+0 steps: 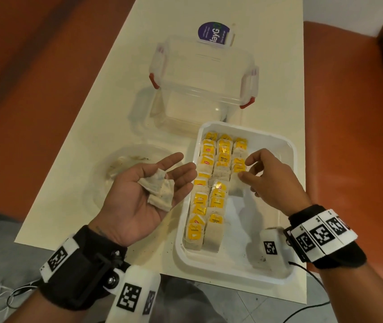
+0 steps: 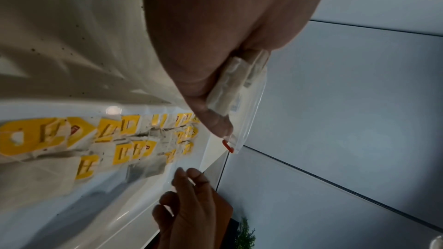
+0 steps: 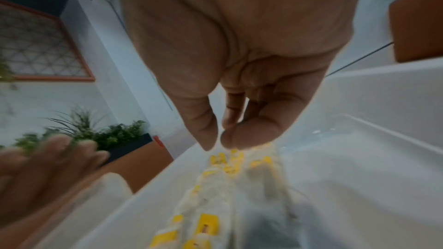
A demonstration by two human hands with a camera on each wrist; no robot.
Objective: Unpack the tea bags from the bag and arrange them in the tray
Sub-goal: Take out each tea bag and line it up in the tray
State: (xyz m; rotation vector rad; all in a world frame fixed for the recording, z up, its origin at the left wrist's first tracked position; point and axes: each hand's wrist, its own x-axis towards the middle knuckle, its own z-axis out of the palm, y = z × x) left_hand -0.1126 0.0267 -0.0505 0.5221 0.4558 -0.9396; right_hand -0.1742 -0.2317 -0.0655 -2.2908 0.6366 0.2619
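Observation:
My left hand (image 1: 176, 173) lies palm up beside the white tray (image 1: 276, 145), fingers relaxed, with a few plain tea bags (image 1: 159, 190) resting loose on the palm. The left wrist view shows those tea bags (image 2: 230, 86) beside the thumb. Rows of tea bags with yellow tags (image 1: 211, 190) fill the tray's left half. My right hand (image 1: 246, 169) hovers over the third row, fingers loosely curled and nothing between them. In the right wrist view its thumb and forefinger (image 3: 217, 141) are close together above the rows (image 3: 227, 177). The clear plastic bag (image 1: 120, 166) lies flat to the left.
A clear lidded container with red clips (image 1: 204, 73) stands behind the tray, with a purple card (image 1: 213, 33) beyond it. The tray's right half (image 1: 262, 201) is bare. Orange seats (image 1: 349, 113) flank the narrow cream table (image 1: 106, 89).

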